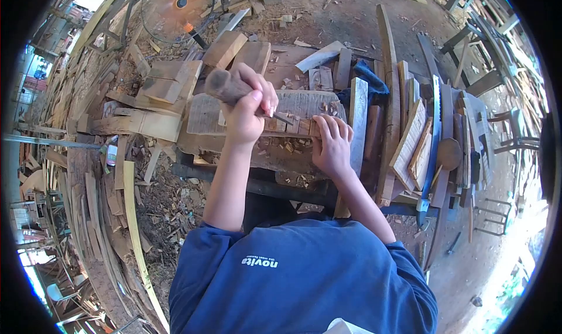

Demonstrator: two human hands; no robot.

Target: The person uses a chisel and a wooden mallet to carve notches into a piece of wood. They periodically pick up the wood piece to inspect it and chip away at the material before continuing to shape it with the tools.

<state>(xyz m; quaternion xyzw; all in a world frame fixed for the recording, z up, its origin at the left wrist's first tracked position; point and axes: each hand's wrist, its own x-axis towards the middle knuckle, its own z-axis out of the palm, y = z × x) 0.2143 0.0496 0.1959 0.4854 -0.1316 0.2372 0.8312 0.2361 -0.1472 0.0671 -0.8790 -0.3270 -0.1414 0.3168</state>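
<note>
My left hand (250,103) is closed in a fist around the thick wooden handle of a chisel (283,119). The handle's rounded end points up and left, and the metal blade slants down to the right onto a narrow wooden piece (303,127). At the right end of that piece, my right hand (332,144) grips it, with fingers over the top and the thumb on the near side. Notches or marks show along the piece between the blade and my fingers. Under it lies a worn, thick plank (205,114), with wood chips scattered on and below it.
Wooden blocks (225,48) stand at the back left, near a round fan (181,3). A dark blue cloth (370,78) lies behind the right hand. Upright boards (410,141) and a long blue tool (432,141) crowd the right side. Scrap wood (96,199) is piled left.
</note>
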